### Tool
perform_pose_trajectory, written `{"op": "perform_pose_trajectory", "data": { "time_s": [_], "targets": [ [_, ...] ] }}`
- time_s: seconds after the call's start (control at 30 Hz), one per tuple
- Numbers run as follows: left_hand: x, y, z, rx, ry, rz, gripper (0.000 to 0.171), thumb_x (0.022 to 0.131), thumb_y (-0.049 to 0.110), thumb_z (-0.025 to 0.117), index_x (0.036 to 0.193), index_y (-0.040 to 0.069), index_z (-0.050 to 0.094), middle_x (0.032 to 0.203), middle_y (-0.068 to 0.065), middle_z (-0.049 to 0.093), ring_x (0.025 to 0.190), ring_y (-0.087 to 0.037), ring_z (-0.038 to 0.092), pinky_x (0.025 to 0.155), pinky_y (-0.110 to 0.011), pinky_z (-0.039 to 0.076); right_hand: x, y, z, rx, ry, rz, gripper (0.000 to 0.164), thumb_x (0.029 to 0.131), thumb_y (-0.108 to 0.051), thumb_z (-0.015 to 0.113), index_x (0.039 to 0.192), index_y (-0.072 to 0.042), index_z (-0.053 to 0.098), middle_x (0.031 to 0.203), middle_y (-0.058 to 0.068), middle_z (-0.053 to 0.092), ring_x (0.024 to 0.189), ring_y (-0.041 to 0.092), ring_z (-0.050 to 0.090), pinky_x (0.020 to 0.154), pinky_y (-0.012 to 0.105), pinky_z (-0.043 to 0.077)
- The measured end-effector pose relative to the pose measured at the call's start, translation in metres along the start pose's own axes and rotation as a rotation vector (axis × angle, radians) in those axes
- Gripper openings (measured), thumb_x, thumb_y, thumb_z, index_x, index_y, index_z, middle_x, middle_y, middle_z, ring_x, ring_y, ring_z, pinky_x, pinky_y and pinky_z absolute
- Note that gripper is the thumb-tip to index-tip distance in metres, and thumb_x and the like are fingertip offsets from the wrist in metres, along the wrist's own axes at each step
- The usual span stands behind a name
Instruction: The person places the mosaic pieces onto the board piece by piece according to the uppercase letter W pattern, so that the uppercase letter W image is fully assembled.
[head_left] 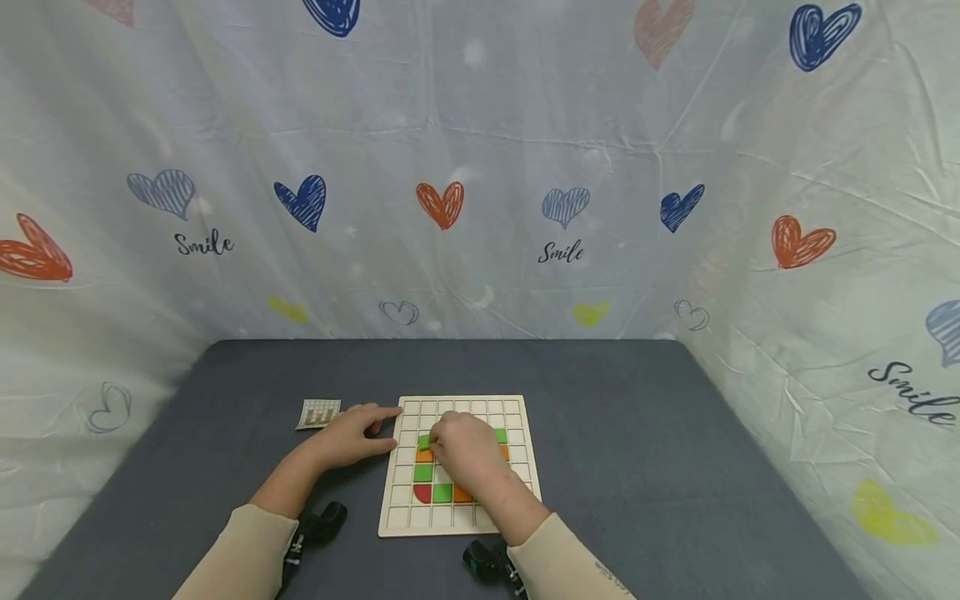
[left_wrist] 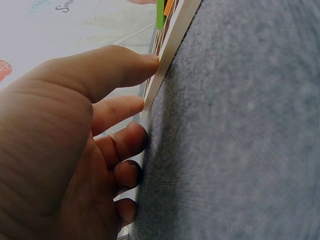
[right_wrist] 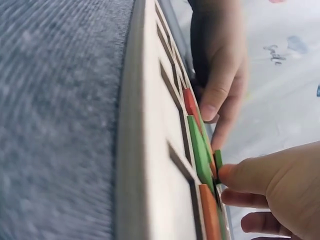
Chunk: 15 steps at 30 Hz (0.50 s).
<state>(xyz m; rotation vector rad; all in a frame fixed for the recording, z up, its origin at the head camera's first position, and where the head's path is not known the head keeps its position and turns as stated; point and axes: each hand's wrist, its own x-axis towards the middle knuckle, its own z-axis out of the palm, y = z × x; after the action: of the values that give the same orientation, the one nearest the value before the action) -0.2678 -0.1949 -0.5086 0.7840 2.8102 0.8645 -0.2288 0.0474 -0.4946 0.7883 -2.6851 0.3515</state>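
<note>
A wooden grid board (head_left: 408,521) lies on the table, with several coloured tiles set in its squares. My right hand (head_left: 468,450) is over the board and pinches a small green tile (right_wrist: 218,160), tilted up at the left column, between thumb and fingers. Below it in that column are an orange tile (head_left: 424,456), a green square (head_left: 423,472) and a rounded red tile (head_left: 422,493). My left hand (head_left: 348,437) rests at the board's left edge, thumb and index fingertip touching the rim (left_wrist: 167,55). Part of the pattern is hidden under my right hand.
A small printed card (head_left: 318,412) with a grid pattern lies behind my left hand. The dark grey table (head_left: 637,467) extends around the board. A white curtain (head_left: 495,275) printed with hearts surrounds the table at the back and sides.
</note>
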Motion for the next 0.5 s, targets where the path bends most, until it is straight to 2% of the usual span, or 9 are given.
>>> {"op": "perform_pose_trajectory", "data": {
  "time_s": [0.2,0.5],
  "targets": [
    [0.0000,0.0009,-0.0001,0.014,0.004,0.008,0.058,0.096,0.028,0.074,0.145,0.004,0.058,0.080,0.000,0.041,0.069,-0.014,0.034,0.065,-0.035,0.030,0.0011,-0.0014,0.0032,0.016,0.007,0.060,0.008,0.091,-0.014,0.078,0.084,-0.016,0.082,0.079,-0.007,0.062,0.070,0.008,0.057,0.064,0.021,0.049],
    [0.0006,0.0003,0.0002,0.024,0.009,0.010,0.058,0.095,0.029,0.074,0.145,0.004,0.059,0.080,0.000,0.042,0.068,-0.014,0.034,0.065,-0.034,0.030,0.0008,-0.0042,0.0024,0.027,0.012,0.076,0.007,0.090,-0.014,0.079,0.084,-0.014,0.081,0.082,-0.006,0.065,0.075,0.010,0.060,0.069,0.023,0.052]
  ]
}}
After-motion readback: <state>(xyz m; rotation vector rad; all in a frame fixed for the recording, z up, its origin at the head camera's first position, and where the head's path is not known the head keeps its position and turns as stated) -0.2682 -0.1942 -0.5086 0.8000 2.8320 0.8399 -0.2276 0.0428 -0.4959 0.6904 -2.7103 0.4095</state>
